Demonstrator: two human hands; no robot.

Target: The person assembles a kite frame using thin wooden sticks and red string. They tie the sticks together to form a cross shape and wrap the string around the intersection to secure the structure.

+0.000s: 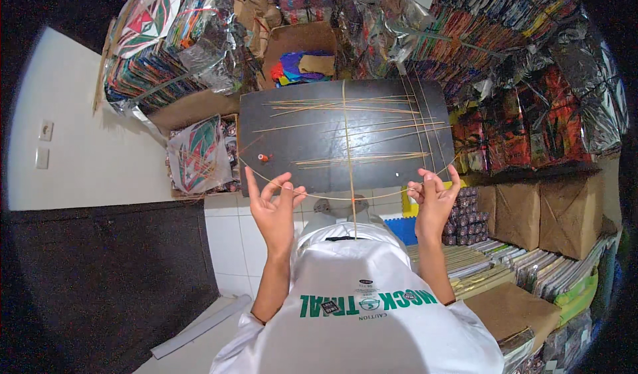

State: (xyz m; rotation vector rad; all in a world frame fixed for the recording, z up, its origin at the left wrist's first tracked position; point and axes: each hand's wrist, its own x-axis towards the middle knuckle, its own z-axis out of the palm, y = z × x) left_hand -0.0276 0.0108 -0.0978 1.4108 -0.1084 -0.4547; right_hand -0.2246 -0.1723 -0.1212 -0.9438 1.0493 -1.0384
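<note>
Both of my hands hold a thin bamboo stick (325,196) that curves downward between them like a bow. My left hand (274,204) pinches it between thumb and fingers near its left end, index finger stretched along it. On the other side my right hand (433,201) grips it the same way near its right end. A longer straight bamboo stick (348,135) crosses the bow at its middle, with a small orange-red spot at the crossing. It runs from my waist to the table's far edge. Several loose bamboo sticks (359,107) and a red thread spool (264,157) lie on the black table (299,141).
Behind the table stands an open cardboard box (299,38) with colourful material. Wrapped stacks of printed sheets (156,75) rise at left and far right. A box with a printed kite-like sheet (199,153) sits left of the table. Brown cartons (565,211) are at right.
</note>
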